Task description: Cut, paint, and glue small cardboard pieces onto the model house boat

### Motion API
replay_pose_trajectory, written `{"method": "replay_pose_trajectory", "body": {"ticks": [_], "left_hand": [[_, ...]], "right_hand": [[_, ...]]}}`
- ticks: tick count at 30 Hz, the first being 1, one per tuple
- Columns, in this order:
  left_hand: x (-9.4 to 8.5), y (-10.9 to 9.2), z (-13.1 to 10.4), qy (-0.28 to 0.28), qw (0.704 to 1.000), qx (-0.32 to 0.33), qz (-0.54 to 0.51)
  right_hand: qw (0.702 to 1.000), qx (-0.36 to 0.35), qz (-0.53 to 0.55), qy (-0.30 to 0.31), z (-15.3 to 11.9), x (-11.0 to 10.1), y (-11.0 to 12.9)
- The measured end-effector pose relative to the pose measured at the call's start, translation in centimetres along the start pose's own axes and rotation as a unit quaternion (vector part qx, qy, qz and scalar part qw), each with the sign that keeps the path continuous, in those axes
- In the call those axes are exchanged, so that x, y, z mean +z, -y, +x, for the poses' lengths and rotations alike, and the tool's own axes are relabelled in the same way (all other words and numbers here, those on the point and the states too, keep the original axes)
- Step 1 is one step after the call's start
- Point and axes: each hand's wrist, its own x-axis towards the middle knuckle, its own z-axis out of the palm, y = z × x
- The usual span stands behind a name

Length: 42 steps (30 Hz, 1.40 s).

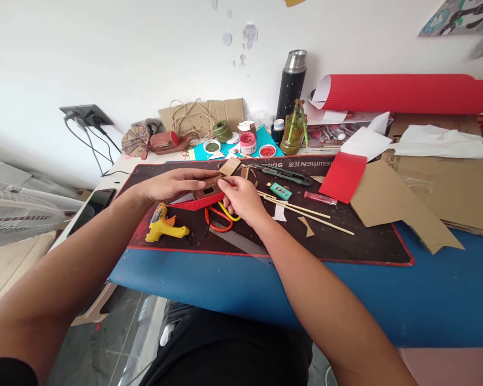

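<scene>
A small brown cardboard model (212, 191) with a rectangular cutout and a red corrugated strip (199, 202) along its lower edge is between my hands. My left hand (175, 186) grips it from the left, fingers stretched along the top. My right hand (243, 199) is closed, thumb and fingers pinched at the model's upper right edge; whether a small piece is in that pinch is hidden. Scissors with red and yellow handles (219, 219) lie just below, beside a clear ruler (241, 242). A yellow glue gun (166, 225) rests left of them.
On the dark mat (370, 244) are a utility knife (287, 175), thin wooden sticks (314, 210), a green USB stick (279, 191) and red card (343, 177). Paint jars (248, 143) and a black flask (292, 83) stand behind. Cut cardboard (394, 198) lies right.
</scene>
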Motion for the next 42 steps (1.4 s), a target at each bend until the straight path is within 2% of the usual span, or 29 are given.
{"method": "replay_pose_trajectory", "body": {"ticks": [12, 18, 42], "left_hand": [[-0.14, -0.36, -0.09, 0.029, 0.999, -0.01, -0.008], [-0.06, -0.31, 0.05, 0.029, 0.999, -0.002, -0.016], [0.13, -0.33, -0.13, 0.024, 0.999, -0.007, -0.025]], "right_hand": [[1.0, -0.006, -0.004, 0.003, 0.07, -0.04, -0.15], [0.999, -0.014, -0.033, 0.006, 0.03, -0.06, -0.26], [0.999, -0.007, -0.035, 0.003, -0.18, 0.02, 0.16]]}}
